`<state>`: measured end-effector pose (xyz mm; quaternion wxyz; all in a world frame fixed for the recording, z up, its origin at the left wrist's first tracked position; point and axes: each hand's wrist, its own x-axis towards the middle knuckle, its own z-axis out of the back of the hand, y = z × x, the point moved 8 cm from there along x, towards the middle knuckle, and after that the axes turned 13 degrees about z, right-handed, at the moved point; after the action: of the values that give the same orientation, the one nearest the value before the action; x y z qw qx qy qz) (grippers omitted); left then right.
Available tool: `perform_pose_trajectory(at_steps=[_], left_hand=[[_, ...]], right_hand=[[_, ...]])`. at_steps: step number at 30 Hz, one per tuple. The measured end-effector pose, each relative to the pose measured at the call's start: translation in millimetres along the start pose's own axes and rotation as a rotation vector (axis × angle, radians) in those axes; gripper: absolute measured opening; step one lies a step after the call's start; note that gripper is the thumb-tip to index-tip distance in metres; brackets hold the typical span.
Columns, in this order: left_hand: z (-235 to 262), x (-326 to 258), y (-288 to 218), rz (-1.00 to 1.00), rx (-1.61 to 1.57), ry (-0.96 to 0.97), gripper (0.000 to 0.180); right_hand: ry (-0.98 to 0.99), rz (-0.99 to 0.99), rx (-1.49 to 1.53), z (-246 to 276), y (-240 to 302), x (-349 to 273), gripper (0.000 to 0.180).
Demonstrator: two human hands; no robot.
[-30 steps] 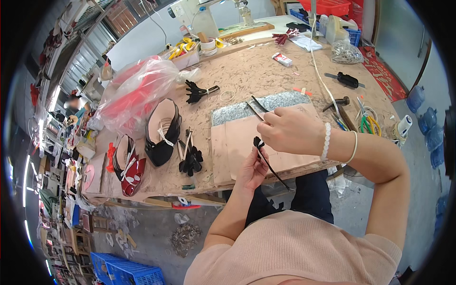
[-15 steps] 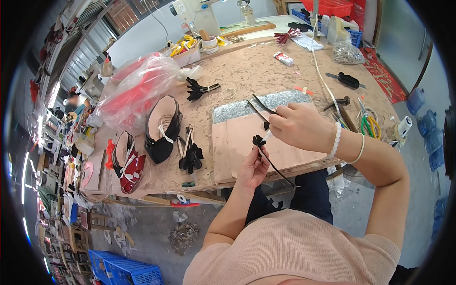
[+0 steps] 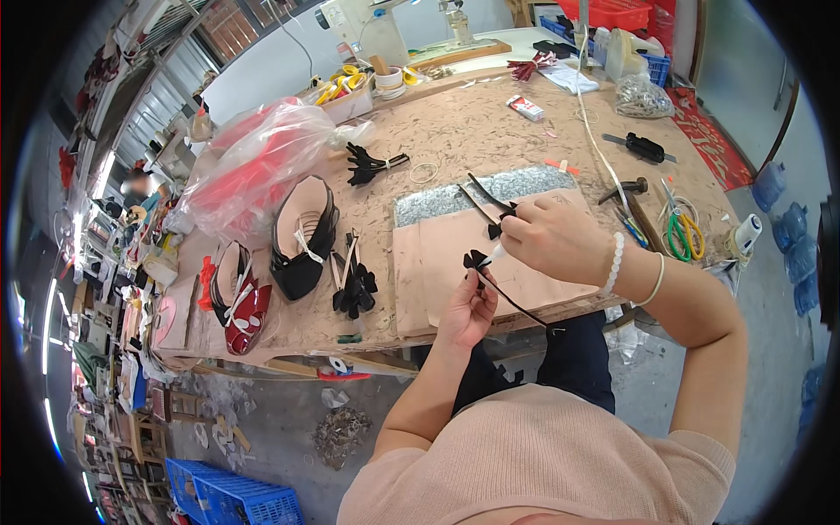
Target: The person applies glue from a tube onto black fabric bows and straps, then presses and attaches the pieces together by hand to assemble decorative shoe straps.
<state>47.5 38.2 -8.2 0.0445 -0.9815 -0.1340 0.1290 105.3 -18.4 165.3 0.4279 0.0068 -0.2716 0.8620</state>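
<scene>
At centre, left fingers (image 3: 478,299) pinch a black strap (image 3: 516,304) slanting down-right; right fingers (image 3: 514,233) seemingly grip something white (image 3: 496,252).

the tabletop (image 3: 459,127) is bright; dark edges bend.

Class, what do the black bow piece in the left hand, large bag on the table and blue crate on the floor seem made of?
Black bow piece: perhaps fabric or leather, fairly matte; soft-looking folds, but too small to settle.
Large bag: clear plastic film, glossy and wrinkled, red showing through.
Blue crate: likely moulded plastic, smooth-looking; even colour, openwork sides.
</scene>
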Motion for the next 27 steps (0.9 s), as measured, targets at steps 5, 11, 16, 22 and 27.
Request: perform_pose_trajectory(at_steps=[5,11,16,22,27], left_hand=[[4,0,-3,-0.024,0.085,0.008,0.022],[-7,-1,-11,-0.115,0.246,-0.031,0.014],[-11,-3,-11,-0.155,0.302,-0.062,0.012],[-10,-3,-10,-0.159,0.357,-0.046,0.011],[-9,-1,-8,-0.145,0.378,-0.044,0.011]], right_hand=[[-0.017,0.038,0.04,5,1,8,0.005],[-0.013,0.059,-0.019,11,-5,9,0.007],[-0.029,0.081,-0.018,7,-4,7,0.009],[-0.032,0.095,-0.009,7,-3,4,0.011],[-0.026,0.101,-0.03,11,-2,3,0.006]])
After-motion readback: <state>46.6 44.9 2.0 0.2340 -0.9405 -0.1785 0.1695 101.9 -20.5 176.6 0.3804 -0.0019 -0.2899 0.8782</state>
